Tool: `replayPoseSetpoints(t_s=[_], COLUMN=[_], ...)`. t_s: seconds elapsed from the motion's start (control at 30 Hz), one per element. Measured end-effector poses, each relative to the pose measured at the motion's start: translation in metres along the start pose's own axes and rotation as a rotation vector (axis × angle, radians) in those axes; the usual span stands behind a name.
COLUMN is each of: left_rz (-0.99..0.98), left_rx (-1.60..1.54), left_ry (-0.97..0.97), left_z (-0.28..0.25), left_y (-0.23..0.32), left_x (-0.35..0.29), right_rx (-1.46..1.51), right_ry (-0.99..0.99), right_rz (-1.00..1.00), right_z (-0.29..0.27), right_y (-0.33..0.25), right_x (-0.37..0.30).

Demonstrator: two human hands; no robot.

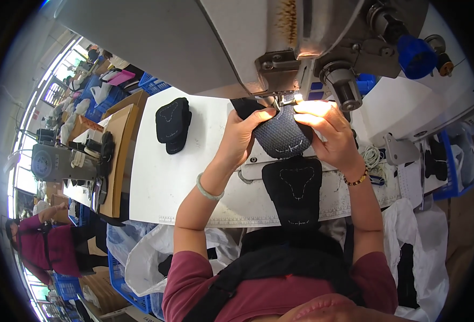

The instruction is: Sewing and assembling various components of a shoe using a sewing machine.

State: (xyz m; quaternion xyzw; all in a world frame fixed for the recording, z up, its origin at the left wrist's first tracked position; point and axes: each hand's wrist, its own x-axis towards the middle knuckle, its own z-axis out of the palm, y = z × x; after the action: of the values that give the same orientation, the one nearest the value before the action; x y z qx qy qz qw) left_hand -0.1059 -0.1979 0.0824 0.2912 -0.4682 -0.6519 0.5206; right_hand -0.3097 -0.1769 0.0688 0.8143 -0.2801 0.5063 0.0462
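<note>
Machine head [223, 45] closest — left hand [241, 134], right hand [331, 134] pinch mesh pad [284, 133] at foot [276, 103], back from front edge of table [154, 182]. Sewing apparently under way; black pad [293, 188] over that edge, stack [172, 122] near left edge — done or waiting, unclear.

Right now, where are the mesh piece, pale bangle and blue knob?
Mesh piece [283, 132], head view: middle of its surface.
Pale bangle [205, 192], head view: its band.
Blue knob [415, 57], head view: its side.
</note>
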Motion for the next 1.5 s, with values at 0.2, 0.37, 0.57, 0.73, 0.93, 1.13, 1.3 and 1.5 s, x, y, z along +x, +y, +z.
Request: replayPoseSetpoints(t_s=[0.2, 0.37, 0.57, 0.73, 0.93, 1.13, 1.3, 1.5], left_rz=[-0.021, 0.066, 0.257, 0.278, 0.349, 0.366, 0.383, 0.118], left_rx=[-0.016, -0.018, 0.213, 0.295, 0.39, 0.399, 0.469, 0.435], left_ry=[0.064, 0.09, 0.213, 0.298, 0.348, 0.323, 0.354, 0.594], left_z=[-0.001, -0.002, -0.005, -0.013, -0.018, -0.019, -0.023, -0.101], left_y=[0.001, 0.001, 0.004, -0.011, -0.019, -0.017, -0.02, -0.024], left_x=[-0.001, -0.001, -0.045, -0.086, -0.101, -0.107, -0.113, -0.128], right_rx=[0.0, -0.018, 0.024, -0.036, -0.066, -0.176, -0.201, -0.228], right_ry=[0.026, 0.035, -0.063, 0.078, 0.238, 0.321, 0.327, 0.193], right_rz=[-0.004, -0.06, -0.202, -0.164, 0.0, 0.211, 0.373, 0.588], right_z=[-0.001, -0.001, 0.001, -0.002, -0.018, -0.042, -0.047, -0.029], right_y=[-0.002, -0.004, -0.016, -0.007, -0.006, -0.019, -0.043, -0.051], right_x=[0.001, 0.005, 0.0, -0.002, -0.022, -0.078, -0.132, -0.175])
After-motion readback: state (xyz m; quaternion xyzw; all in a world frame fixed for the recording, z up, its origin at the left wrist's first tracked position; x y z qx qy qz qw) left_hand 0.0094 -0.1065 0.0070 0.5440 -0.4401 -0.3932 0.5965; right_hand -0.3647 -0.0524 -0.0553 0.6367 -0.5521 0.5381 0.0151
